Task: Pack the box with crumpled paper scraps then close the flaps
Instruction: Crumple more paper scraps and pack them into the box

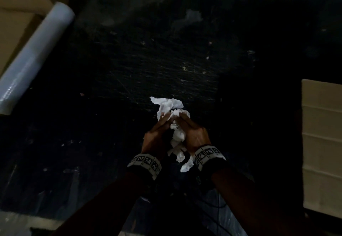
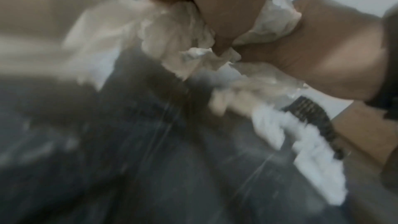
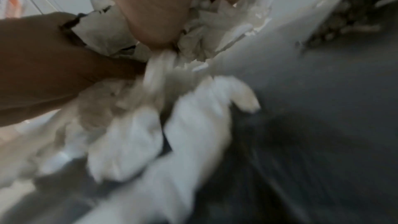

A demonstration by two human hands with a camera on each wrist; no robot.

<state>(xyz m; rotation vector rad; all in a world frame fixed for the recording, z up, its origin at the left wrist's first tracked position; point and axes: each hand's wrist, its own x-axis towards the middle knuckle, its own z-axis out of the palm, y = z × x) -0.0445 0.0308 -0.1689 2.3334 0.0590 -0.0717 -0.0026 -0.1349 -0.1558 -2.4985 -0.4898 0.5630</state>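
Head view: left hand (image 1: 157, 136) and right hand (image 1: 194, 134) press a wad of white crumpled paper (image 1: 175, 136) between curled fingers, held above the dark scuffed floor (image 1: 129, 60). Loose tails hang below; gathering them inward should compact the wad. Which cardboard piece (image 1: 322, 143) is the box cannot be told.
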